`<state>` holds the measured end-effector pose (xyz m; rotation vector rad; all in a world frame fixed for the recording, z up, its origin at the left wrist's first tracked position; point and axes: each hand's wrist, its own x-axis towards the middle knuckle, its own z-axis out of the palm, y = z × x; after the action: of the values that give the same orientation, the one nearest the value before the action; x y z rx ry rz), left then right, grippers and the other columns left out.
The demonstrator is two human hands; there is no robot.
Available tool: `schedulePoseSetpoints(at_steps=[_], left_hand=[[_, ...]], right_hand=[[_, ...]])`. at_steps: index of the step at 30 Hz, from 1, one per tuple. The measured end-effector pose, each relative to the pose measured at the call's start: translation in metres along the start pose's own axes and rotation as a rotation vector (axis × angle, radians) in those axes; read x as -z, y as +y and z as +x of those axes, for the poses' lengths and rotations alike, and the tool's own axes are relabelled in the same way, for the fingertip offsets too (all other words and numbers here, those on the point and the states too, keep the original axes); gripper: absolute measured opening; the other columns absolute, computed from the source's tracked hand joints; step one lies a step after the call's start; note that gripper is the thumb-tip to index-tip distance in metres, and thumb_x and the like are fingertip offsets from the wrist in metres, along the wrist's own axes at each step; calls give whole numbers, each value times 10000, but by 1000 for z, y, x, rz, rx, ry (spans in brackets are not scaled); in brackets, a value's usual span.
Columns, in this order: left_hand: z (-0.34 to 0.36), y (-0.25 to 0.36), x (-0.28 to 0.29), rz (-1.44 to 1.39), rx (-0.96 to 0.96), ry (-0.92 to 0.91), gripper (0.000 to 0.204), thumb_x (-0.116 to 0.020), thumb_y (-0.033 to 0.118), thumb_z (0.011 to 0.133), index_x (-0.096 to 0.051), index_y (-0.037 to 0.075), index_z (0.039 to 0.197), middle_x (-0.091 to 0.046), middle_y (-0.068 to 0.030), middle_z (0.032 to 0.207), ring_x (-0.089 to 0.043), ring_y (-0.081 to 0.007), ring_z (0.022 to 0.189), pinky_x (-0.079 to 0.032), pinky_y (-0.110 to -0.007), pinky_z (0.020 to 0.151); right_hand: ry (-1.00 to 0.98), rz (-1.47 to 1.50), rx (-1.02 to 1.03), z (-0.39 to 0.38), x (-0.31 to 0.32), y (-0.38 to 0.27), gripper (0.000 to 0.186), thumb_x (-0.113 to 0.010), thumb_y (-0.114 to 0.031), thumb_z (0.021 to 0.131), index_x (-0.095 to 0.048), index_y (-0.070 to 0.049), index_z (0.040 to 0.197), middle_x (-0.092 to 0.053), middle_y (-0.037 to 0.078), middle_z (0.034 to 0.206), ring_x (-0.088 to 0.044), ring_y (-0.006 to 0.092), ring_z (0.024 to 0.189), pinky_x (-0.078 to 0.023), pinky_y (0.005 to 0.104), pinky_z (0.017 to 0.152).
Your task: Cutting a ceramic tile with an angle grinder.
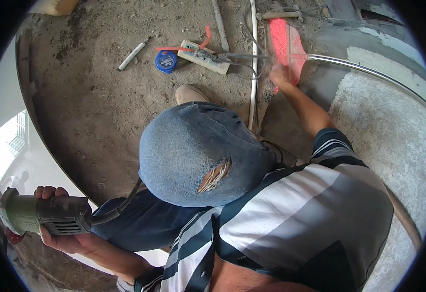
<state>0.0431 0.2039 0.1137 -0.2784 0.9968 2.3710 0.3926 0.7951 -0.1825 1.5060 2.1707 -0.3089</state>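
My left hand (55,214) is wrapped round a green and black angle grinder (28,214) at the lower left. Part of a red disc (15,237) shows under its head, and a black cord (125,204) runs from its rear past my knee. At the upper right, my right hand (281,75) reaches out with its fingers curled, over the near end of a red broom head (291,46). Whether it grips the broom or something small beneath it I cannot make out. The broom's metal handle (369,68) stretches off to the right.
A blue tape measure (166,61), a white marker (134,56) and a dusty power strip (203,57) with plugged cords lie on the dirt floor. A pale pipe (254,73) crosses it. A glossy white slab (8,107) stands left. My bent knee (188,151) fills the middle.
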Motion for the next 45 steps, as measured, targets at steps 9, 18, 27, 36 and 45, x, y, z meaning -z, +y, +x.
schedulePoseSetpoints(at_steps=[9,18,27,36,45], left_hand=[[-22,14,-1,-32,-103,-13,695,-666,174,804,-309,-49,1357,-456,-186,1239,-472,-345,1155,-416,-466,1041],[-11,-20,13,-153,-138,-27,587,-635,247,808,-461,-85,1258,-544,-200,1211,-562,-292,1123,-473,-450,992],[17,-28,0,-242,-91,-90,515,-632,252,793,-535,-23,1217,-632,-160,1082,-626,-309,989,-503,-450,939],[19,-26,7,-297,-15,-117,514,-649,264,789,-546,-33,1196,-631,-170,1088,-627,-309,995,-508,-433,947],[13,-25,17,-286,-79,40,523,-656,240,781,-543,-22,1219,-634,-161,1089,-624,-298,1015,-494,-452,967]], right_hand=[[-160,337,314,-60,24,-57,347,-701,-263,778,-612,-17,1007,-651,180,857,-639,281,820,-498,426,728],[-103,159,451,-98,87,-45,261,-562,-243,875,-608,-8,979,-641,228,843,-640,341,797,-475,452,707],[-8,-836,483,-172,295,-50,299,-555,-271,872,-719,-21,865,-663,253,868,-646,432,864,-516,483,775],[54,-915,477,-135,311,-5,164,-652,-166,698,-719,-22,741,-688,205,842,-681,367,803,-542,438,720],[-921,-511,-325,-44,101,138,230,-599,-266,901,-726,-83,955,-733,96,894,-717,221,756,-583,387,664]])
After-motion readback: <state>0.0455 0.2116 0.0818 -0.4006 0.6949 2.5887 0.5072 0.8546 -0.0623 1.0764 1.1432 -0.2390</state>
